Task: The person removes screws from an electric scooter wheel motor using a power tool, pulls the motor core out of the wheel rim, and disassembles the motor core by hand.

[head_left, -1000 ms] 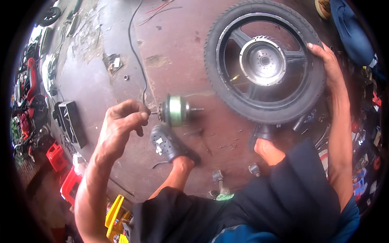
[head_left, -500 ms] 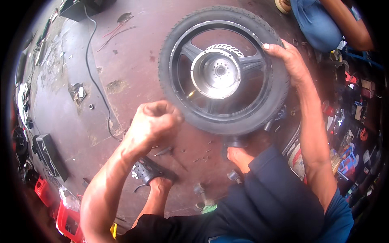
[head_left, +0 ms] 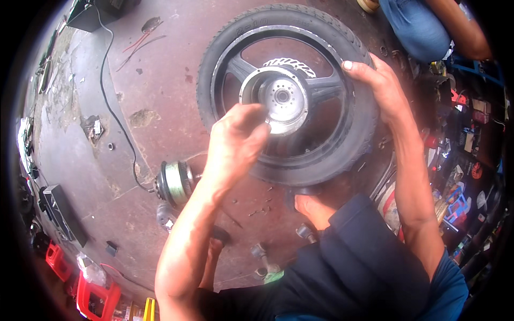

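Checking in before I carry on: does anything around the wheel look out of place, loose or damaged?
The round motor unit lies on its side on the floor, apart from the wheel, its black cable trailing away. Small screws are scattered nearby. The floor has a chipped patch. The wheel itself shows no visible damage.

Bare floor [head_left: 160, 69] lies open left of the motorcycle wheel [head_left: 284, 96], crossed only by a black cable [head_left: 110, 101]. Below the left hand [head_left: 235, 142], a round motor hub [head_left: 175, 183] and scattered bolts [head_left: 257, 211] crowd the way; another person's knee [head_left: 415, 27] closes the upper right.
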Demonstrator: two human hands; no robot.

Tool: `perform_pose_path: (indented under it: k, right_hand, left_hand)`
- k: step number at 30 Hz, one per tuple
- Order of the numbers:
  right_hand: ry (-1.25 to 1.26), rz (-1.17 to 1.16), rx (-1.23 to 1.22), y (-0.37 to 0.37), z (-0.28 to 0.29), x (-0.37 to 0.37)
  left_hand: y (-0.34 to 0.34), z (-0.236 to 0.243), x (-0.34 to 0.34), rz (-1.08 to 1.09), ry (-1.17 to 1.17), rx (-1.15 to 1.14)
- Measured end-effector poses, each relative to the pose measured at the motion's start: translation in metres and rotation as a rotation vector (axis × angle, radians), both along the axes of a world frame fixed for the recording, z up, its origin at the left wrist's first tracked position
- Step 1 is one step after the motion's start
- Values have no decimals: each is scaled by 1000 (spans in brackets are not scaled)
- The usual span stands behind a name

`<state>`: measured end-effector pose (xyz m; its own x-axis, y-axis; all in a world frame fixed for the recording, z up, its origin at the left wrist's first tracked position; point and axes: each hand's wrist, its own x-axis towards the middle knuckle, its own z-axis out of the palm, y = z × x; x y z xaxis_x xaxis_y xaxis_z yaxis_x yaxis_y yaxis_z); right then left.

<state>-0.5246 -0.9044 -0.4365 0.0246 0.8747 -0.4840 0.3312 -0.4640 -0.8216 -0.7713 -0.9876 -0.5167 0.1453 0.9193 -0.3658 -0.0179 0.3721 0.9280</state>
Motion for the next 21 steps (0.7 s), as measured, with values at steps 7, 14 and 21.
perform_pose_path:
  k: [7, 14, 21]
  right_hand:
    - [29, -2, 25, -4, -1, 4]
    - [35, -1, 35, -6, 2, 0]
    - [3, 4, 41, -8, 9, -5]
  left_hand:
    - [17, -17, 13, 288, 281, 356]
    - [14, -24, 41, -127, 711, 542]
    - [28, -41, 58, -157, 753, 352]
